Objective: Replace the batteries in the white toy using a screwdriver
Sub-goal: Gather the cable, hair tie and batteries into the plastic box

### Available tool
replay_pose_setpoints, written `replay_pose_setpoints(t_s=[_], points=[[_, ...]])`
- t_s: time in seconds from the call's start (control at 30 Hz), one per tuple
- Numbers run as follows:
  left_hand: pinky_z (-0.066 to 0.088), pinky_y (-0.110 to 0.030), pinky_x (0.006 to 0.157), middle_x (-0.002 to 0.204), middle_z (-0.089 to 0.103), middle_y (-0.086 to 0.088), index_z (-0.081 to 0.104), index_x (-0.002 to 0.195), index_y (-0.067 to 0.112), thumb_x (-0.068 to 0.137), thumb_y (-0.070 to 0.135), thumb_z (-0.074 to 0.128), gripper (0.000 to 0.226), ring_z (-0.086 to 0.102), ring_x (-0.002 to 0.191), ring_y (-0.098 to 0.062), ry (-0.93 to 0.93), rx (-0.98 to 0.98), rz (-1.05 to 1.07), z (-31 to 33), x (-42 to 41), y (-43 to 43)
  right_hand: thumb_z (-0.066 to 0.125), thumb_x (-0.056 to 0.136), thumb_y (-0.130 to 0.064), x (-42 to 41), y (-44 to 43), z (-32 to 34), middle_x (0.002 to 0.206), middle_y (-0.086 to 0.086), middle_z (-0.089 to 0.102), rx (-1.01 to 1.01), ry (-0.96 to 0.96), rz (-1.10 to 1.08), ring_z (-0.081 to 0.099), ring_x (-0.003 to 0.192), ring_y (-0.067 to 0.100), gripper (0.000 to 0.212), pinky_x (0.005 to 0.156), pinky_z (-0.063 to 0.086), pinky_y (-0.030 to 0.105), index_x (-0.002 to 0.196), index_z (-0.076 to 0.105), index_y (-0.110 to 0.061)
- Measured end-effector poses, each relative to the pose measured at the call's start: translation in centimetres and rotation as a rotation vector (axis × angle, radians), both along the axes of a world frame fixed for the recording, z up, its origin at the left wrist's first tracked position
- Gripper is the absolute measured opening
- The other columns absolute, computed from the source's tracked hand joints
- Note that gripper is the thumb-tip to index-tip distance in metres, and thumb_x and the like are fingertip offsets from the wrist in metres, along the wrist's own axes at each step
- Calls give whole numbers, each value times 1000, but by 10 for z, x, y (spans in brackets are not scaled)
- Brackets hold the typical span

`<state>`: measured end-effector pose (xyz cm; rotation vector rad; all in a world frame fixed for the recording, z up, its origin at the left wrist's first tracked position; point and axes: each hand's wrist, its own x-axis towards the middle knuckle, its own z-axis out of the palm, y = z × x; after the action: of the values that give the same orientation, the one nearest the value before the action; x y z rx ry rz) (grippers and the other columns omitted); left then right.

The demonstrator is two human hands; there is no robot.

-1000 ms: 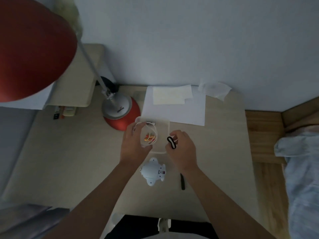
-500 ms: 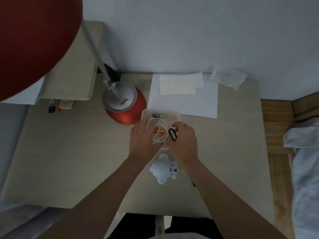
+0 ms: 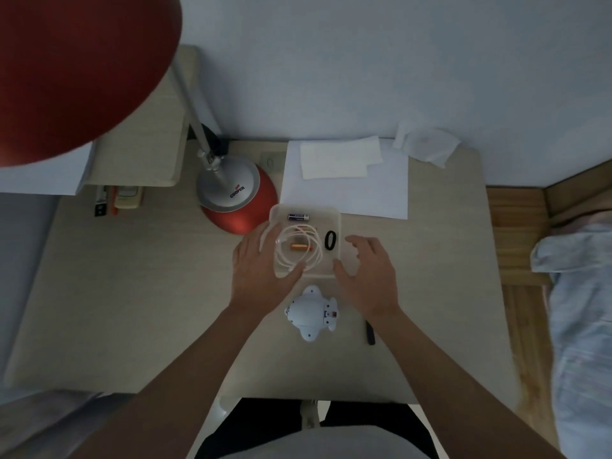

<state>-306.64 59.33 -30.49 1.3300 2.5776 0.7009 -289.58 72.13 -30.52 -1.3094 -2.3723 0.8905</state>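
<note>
The white toy [image 3: 310,313] lies on the desk between my wrists. Beyond it stands a translucent plastic box [image 3: 331,213] holding a purple battery [image 3: 298,217], an orange battery [image 3: 300,247], a coiled white cable [image 3: 298,248] and a black ring [image 3: 330,240]. My left hand [image 3: 261,273] rests against the box's left side, thumb at its near edge. My right hand [image 3: 369,276] hovers at the box's right side with fingers spread and nothing in it. A dark screwdriver [image 3: 370,332] lies on the desk under my right wrist.
A red desk lamp has its base [image 3: 236,197] just left of the box and its shade [image 3: 76,71] overhead at the upper left. White paper sheets [image 3: 344,180] and a crumpled tissue [image 3: 427,145] lie at the back. A raised shelf [image 3: 139,140] sits left.
My right hand has let go of the black ring, which now lies in the box, and has drawn back to the right. My left hand stays on the box.
</note>
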Motion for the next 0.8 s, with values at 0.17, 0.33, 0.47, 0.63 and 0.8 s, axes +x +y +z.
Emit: replay_pose_setpoints(t_s=[0.17,0.33,0.47,0.63,0.8], points=[[43,-43,105,138,54,-8,41,145,13,92,37,63,62,51,126,-25,-186,9,168,-5,-6,-20,65,89,-28,40,-4,-2,113,-3,58,-3,-22,-98,60,96,14,39,81,53,31,126,55,-21],[52,-39,91,128,59,-2,46,142,16,98,34,53,48,61,106,-17,-349,-41,225,-12,-7,-26,62,92,-27,75,-31,-16,102,0,56,-23,-97,-138,61,81,19,34,67,49,29,124,55,-18],[53,-39,91,128,60,-2,44,143,20,99,33,50,47,61,103,-16,-411,-87,196,-15,-5,-19,60,90,-28,84,-55,-33,108,7,55,-71,-230,-115,61,82,31,38,62,51,38,125,53,-16],[52,-43,92,127,63,-5,40,145,26,98,31,49,48,63,106,-25,-442,-106,213,-23,-4,-9,56,92,-24,88,-70,-48,101,8,53,-80,-316,-89,58,80,33,36,58,49,39,128,53,-17],[47,-33,80,114,68,-4,45,141,25,99,20,47,42,64,97,-27,-440,-95,221,-27,-4,-2,58,91,-17,88,-74,-55,98,10,56,-60,-342,-101,60,78,33,37,58,49,40,127,57,-13]])
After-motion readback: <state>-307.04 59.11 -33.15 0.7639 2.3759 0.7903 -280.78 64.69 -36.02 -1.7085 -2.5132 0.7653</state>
